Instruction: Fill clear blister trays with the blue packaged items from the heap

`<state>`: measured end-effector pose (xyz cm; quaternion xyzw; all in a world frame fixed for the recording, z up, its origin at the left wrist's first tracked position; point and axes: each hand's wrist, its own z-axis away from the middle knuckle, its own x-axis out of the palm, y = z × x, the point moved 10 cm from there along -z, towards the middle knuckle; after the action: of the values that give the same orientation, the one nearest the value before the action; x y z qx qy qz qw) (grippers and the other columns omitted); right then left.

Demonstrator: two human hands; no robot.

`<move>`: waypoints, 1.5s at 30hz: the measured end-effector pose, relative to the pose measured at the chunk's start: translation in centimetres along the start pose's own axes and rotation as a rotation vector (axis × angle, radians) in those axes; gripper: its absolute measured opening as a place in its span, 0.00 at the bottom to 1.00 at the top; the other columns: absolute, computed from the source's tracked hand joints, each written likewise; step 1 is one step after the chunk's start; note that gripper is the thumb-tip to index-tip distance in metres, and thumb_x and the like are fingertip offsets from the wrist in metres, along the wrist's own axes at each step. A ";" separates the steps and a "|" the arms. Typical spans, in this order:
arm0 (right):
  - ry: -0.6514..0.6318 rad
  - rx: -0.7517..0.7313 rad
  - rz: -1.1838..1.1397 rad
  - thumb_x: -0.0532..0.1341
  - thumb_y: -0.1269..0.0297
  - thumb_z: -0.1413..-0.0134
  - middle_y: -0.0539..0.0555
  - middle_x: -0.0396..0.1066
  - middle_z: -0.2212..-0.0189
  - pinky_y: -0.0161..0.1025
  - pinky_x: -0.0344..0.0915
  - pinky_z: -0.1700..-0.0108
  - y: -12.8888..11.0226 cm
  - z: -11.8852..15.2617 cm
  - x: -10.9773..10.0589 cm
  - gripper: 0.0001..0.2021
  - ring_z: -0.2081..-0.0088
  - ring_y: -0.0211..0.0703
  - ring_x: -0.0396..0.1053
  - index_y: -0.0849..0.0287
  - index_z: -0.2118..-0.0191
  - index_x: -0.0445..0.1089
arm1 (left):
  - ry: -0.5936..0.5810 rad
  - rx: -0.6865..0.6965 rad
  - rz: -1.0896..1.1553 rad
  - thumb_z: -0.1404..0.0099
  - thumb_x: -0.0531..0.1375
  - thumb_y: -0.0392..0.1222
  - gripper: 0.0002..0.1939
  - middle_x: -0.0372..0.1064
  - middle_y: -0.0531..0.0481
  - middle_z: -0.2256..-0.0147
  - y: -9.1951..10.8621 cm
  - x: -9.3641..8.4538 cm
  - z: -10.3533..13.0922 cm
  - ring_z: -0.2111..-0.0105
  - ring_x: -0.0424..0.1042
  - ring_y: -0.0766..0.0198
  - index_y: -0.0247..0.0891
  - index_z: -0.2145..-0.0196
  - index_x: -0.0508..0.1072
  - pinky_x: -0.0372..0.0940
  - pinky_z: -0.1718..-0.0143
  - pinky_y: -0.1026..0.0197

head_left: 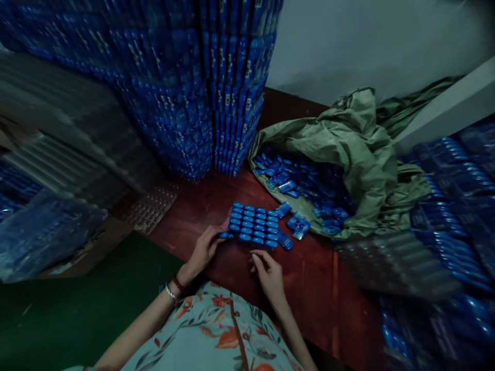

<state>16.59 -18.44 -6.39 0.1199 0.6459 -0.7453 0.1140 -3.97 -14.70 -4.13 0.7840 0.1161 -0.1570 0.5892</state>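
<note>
Several rows of small glossy blue oval packs fill a tray [253, 224] lying on the reddish surface in front of me. My left hand [204, 249] is at the tray's near left corner, its thumb and fingers closed on one blue pack [224, 235]. Just below the tray's near edge is my right hand [267, 272], apart from it. Its fingers are loosely bent and slightly apart, with nothing visible in them. Loose blue packs [297, 225] lie against the tray's right side and a little beyond it.
A green cloth sack [348, 134] lies open at the right, with many blue packs [286, 185] inside. Tall stacks of filled packs [174, 103] rise behind. An empty clear tray [152, 206] lies left; stacked grey trays [398, 265] stand right. More packs [448, 190] are piled far right.
</note>
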 end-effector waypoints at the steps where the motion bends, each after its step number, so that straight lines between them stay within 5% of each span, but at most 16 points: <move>1: -0.001 -0.003 0.008 0.56 0.54 0.44 0.49 0.69 0.78 0.32 0.64 0.73 -0.1 0.0 0.0 0.15 0.78 0.36 0.66 0.60 0.62 0.72 | -0.080 0.095 -0.068 0.33 0.51 0.38 0.11 0.69 0.44 0.58 1.0 0.6 0.4 0.57 0.69 0.62 0.38 0.56 0.70 0.65 0.55 0.59; 5: -0.021 -0.060 0.055 0.57 0.56 0.44 0.52 0.73 0.69 0.33 0.67 0.70 -0.9 0.3 0.3 0.13 0.75 0.36 0.68 0.59 0.59 0.72 | -0.245 0.290 -0.248 0.32 0.48 0.34 0.16 0.67 0.42 0.53 2.3 1.8 2.8 0.54 0.68 0.60 0.42 0.51 0.69 0.65 0.54 0.57; 10: -0.126 -0.102 0.037 0.55 0.59 0.42 0.55 0.74 0.60 0.34 0.70 0.68 -1.4 0.7 2.9 0.17 0.72 0.37 0.71 0.56 0.48 0.68 | -0.274 0.163 -0.157 0.33 0.47 0.32 0.17 0.65 0.43 0.50 0.9 2.1 3.8 0.51 0.67 0.62 0.42 0.52 0.69 0.65 0.51 0.58; 15: -0.182 -0.210 0.087 0.55 0.64 0.42 0.56 0.70 0.50 0.40 0.69 0.52 -2.4 0.8 5.8 0.18 0.52 0.45 0.70 0.55 0.46 0.67 | -0.068 -0.155 0.201 0.36 0.54 0.39 0.14 0.63 0.41 0.49 -1.2 1.7 3.3 0.48 0.65 0.57 0.38 0.52 0.67 0.63 0.47 0.53; 20: -0.199 -0.206 0.089 0.55 0.65 0.43 0.56 0.72 0.53 0.45 0.66 0.48 -2.0 0.8 6.6 0.16 0.51 0.46 0.70 0.55 0.50 0.70 | 0.196 -0.407 0.321 0.41 0.60 0.46 0.22 0.69 0.42 0.53 -4.2 0.6 4.6 0.55 0.72 0.59 0.37 0.50 0.65 0.68 0.53 0.55; 26: -0.129 -0.336 0.254 0.52 0.66 0.39 0.56 0.71 0.53 0.41 0.68 0.50 -3.4 1.5 5.5 0.18 0.52 0.44 0.69 0.53 0.45 0.65 | 0.187 -0.165 -0.027 0.37 0.58 0.44 0.14 0.68 0.46 0.58 0.0 -1.2 2.7 0.57 0.70 0.61 0.40 0.54 0.70 0.67 0.53 0.57; 34: -0.088 -0.598 0.734 0.47 0.75 0.41 0.63 0.67 0.49 0.46 0.70 0.52 -4.6 0.5 8.1 0.25 0.50 0.51 0.68 0.59 0.38 0.56 | 0.237 -0.209 -0.127 0.36 0.57 0.44 0.11 0.58 0.45 0.56 0.6 -0.3 1.7 0.57 0.67 0.62 0.37 0.58 0.70 0.67 0.56 0.59; 40: -0.061 -0.623 0.608 0.45 0.77 0.41 0.61 0.67 0.47 0.43 0.67 0.47 -4.1 -0.1 7.5 0.26 0.47 0.47 0.66 0.61 0.37 0.54 | -0.030 0.035 -0.197 0.33 0.53 0.41 0.16 0.62 0.45 0.53 2.0 1.8 2.6 0.53 0.67 0.61 0.42 0.48 0.65 0.66 0.52 0.59; 45: 0.015 -0.639 0.520 0.47 0.76 0.40 0.59 0.71 0.51 0.41 0.68 0.48 -4.4 0.9 5.1 0.22 0.50 0.43 0.69 0.59 0.43 0.63 | -0.157 0.134 -0.335 0.30 0.48 0.39 0.17 0.64 0.42 0.52 1.8 2.6 2.0 0.54 0.69 0.59 0.41 0.46 0.65 0.68 0.55 0.58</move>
<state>10.27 -18.81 -3.81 0.2434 0.7938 -0.4525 0.3253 -1.10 -17.13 -4.05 0.7767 0.1877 -0.3210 0.5085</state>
